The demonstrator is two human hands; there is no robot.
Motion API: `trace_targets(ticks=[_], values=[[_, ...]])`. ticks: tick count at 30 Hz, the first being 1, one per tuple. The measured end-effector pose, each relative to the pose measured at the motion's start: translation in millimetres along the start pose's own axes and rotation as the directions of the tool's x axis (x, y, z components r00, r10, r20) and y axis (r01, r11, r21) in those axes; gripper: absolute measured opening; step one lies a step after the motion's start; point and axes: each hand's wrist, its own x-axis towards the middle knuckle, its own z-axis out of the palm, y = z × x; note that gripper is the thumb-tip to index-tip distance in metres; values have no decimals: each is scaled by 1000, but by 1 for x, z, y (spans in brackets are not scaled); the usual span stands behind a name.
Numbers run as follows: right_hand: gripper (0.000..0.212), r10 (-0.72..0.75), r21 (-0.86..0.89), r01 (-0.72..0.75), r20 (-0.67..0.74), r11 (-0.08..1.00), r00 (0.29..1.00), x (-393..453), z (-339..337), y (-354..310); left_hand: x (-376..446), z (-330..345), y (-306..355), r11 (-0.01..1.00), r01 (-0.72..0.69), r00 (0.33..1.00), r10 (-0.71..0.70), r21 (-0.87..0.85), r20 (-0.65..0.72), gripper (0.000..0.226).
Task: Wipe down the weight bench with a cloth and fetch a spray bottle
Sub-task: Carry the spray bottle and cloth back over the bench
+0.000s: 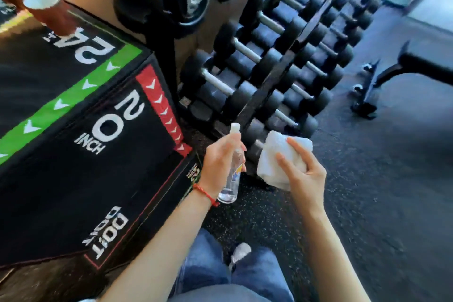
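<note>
The left hand (217, 167) is wrapped around a small clear spray bottle (231, 179), held upright with its white nozzle cap on top, and the right hand (302, 169) grasps a folded white cloth (272, 157) just beside the nozzle. Both hover above the speckled floor (367, 179), between a black plyo box (73, 142) and a dumbbell rack (269, 68). The weight bench (416, 64) stands well apart, at the far right. The person seems about to wet the cloth. If the nozzle points past the cloth, mist would likely land on the dumbbells or the floor, leaving a slick spot underfoot. The bottle is slim and smooth, so a wet palm could let it slip. The cloth is pinched by fingers only at one side; a loose fold could drop while walking to the bench.
</note>
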Motion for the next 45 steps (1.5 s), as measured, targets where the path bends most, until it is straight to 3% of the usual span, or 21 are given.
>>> trace_targets(ticks=[8,16,21,27,31,38,42,45], values=[[32,97,56,-84,-304,995,948,-21,-107,28,-11,121,-31,984,147,926,-172,98,335,56],[33,200,119,-161,-593,980,780,-49,-168,42,-10,202,-54,948,181,747,-305,260,591,62],[37,244,165,-186,-779,969,578,-65,-188,47,-3,249,-70,926,151,558,-369,346,743,61],[33,326,278,-192,-898,941,297,-91,-199,59,-8,300,-90,895,121,316,-445,429,838,64],[33,374,356,-158,-923,921,96,-125,-203,67,-40,327,-109,850,104,127,-526,516,841,54],[32,403,423,-32,-883,906,-241,-205,-228,81,-138,369,-148,803,-104,-164,-596,587,786,61],[35,387,415,-3,-851,910,-354,-259,-253,94,-199,394,-174,762,-291,-271,-646,579,714,70],[36,382,417,23,-809,909,-447,-294,-270,102,-242,411,-187,731,-354,-308,-680,584,665,69]])
